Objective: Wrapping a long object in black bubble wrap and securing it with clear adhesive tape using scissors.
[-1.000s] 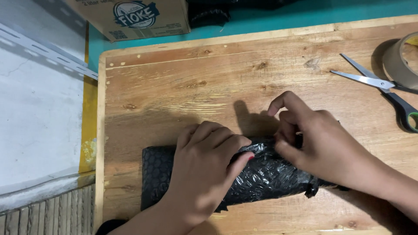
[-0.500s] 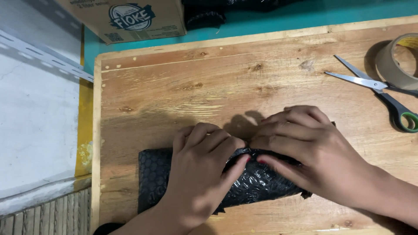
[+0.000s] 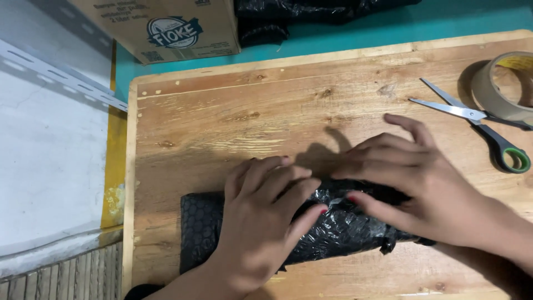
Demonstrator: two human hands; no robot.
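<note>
On the wooden board [image 3: 233, 111], black bubble-wrap parcel [image 3: 338, 233] lies under both hands.

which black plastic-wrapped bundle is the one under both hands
The black bubble-wrap parcel on the wooden board, pressed by left hand and right hand; the other black bundles lie untouched beside the cardboard box.

Scissors [image 3: 477, 125], tape roll [image 3: 502, 89], cardboard box [image 3: 166, 28].

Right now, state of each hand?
Left hand: open, flat, pressing on the black bubble-wrap bundle.
Right hand: open, fingers spread, pressing the bundle's right part.
</note>
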